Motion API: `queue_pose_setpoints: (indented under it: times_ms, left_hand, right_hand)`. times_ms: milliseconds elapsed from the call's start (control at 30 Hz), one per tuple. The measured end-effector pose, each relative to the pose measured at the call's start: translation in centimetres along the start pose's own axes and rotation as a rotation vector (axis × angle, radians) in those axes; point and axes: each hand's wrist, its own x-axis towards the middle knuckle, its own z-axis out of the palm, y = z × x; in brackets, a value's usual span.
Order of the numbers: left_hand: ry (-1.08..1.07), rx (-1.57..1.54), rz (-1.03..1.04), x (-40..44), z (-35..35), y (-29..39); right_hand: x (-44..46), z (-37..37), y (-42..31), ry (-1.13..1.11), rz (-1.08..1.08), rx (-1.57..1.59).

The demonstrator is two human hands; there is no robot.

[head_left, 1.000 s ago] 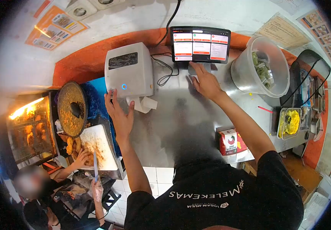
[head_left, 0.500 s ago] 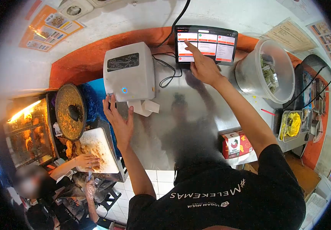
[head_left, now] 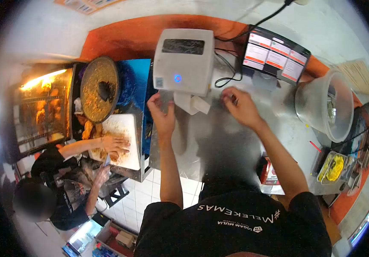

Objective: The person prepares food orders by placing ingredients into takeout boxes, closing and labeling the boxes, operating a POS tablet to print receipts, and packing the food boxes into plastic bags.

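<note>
My left hand (head_left: 163, 115) is at the front left corner of a white label printer (head_left: 184, 62), thumb and fingers apart, with nothing seen in it. A strip of white paper (head_left: 185, 103) hangs from the printer's front, its end curled on the metal counter, just right of that hand. My right hand (head_left: 242, 108) hovers over the counter, right of the paper and apart from it. Its fingers are loosely bent with a gap at the thumb, slightly blurred, and no object shows in them. Behind it stands a tablet (head_left: 275, 55) with order cards on its screen.
A clear plastic tub (head_left: 321, 105) stands at the right, near a container of yellow food (head_left: 334, 167) and a red box (head_left: 271, 171). Black cables (head_left: 231, 79) lie between printer and tablet. At left, a co-worker's hand (head_left: 116, 145) rests over a white cutting board (head_left: 128, 128).
My right hand has left the tablet screen and come down left toward the paper. My left hand stays near the printer's corner. The view has shifted, moving the scene rightward.
</note>
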Motion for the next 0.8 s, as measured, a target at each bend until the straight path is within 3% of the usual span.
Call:
queue_pose_setpoints:
  times_ms: [33, 100, 233, 367, 467, 533, 800]
  left_hand:
    - [0.015, 0.015, -0.006, -0.2, 0.5, -1.6]
    - [-0.045, -0.252, -0.045, -0.7, 1.3, -3.7]
    - [-0.078, -0.446, -0.206, -1.1, 1.5, -2.4]
    - [-0.088, -0.392, -0.219, -1.2, 0.9, -1.6]
    - [-0.068, -0.241, -0.179, -1.0, 0.2, -0.7]
    - [-0.074, 0.030, -0.001, -0.9, -0.4, 0.2]
    - [-0.150, 0.192, 0.195, 0.0, -1.0, 3.0]
  right_hand:
    - [-0.7, 2.0, -0.5, -0.057, 0.004, 0.102]
    - [-1.6, 5.6, -0.9, -0.125, 0.009, 0.211]
    - [-1.1, 10.4, -1.8, -0.067, 0.147, 0.368]
    - [0.2, 13.0, -2.7, 0.076, 0.230, 0.484]
    - [1.1, 14.0, -2.4, 0.036, 0.359, 0.627]
    - [1.1, 14.5, -2.1, 0.052, 0.361, 0.668]
    - [0.7, 14.9, -1.8, 0.060, 0.406, 0.763]
